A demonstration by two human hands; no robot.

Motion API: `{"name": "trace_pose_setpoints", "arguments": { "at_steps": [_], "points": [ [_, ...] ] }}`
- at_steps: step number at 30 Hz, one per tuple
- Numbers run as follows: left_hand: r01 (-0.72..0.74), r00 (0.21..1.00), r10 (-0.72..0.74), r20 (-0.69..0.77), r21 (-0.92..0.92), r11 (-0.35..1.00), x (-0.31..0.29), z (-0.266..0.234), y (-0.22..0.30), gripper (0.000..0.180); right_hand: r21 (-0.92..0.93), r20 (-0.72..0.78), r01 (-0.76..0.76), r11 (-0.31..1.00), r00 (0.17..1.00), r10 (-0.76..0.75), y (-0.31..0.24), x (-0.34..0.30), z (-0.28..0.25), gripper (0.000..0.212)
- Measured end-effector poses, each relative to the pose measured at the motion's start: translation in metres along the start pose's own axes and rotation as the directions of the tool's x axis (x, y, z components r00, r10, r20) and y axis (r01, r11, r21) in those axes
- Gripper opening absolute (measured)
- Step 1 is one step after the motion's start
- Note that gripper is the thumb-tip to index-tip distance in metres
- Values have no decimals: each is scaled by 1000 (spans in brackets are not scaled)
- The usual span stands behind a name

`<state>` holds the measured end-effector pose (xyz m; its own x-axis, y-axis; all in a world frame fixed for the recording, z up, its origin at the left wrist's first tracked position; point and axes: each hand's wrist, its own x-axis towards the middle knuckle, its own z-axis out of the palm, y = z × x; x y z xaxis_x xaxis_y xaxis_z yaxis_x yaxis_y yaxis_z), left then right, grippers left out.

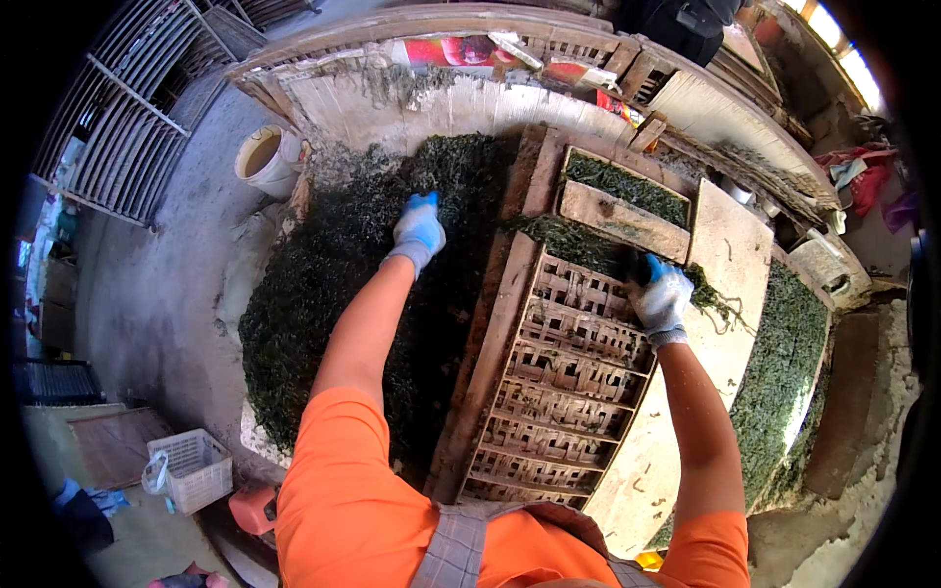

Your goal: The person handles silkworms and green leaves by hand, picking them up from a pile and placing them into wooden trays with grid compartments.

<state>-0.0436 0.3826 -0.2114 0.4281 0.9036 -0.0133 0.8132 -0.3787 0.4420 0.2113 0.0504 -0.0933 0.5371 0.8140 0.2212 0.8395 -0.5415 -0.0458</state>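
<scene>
My left hand [420, 233], in a white and blue glove, is over a large heap of dark green seaweed-like strands [333, 294]. Its fingers look curled together; what is in them, if anything, is hidden. At the far end of a slatted wooden rack [564, 382], my right hand [662, 297] wears a matching glove. Its fingers close on a clump of the green strands [578, 243], and some trail out past the hand onto a pale board [720, 294]. Just beyond is a wooden frame [627, 220] with more strands inside.
A white bucket [270, 162] stands left of the heap. At the lower left are a white plastic basket [196, 470] and a red container [253, 508]. More green material [784, 343] lies right of the board. A person in dark clothes [681, 24] is at the far side.
</scene>
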Motion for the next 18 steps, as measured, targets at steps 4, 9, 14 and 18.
{"name": "trace_pose_setpoints", "arguments": {
  "at_steps": [4,9,14,18],
  "points": [
    [119,988,-126,85,-949,292,22,-31,-1,24,-126,50,-39,991,998,46,8,0,10,50],
    [182,976,111,190,-980,77,5,-137,55,29,-30,86,-63,998,994,65,1,3,-5,46],
    [300,750,650,121,-938,-171,-36,-183,190,34,826,159,-162,539,986,52,-5,20,-30,38],
    [31,573,817,-64,-994,-100,-61,-164,278,48,891,-28,61,-450,996,79,-37,33,-114,35]
  ]
}}
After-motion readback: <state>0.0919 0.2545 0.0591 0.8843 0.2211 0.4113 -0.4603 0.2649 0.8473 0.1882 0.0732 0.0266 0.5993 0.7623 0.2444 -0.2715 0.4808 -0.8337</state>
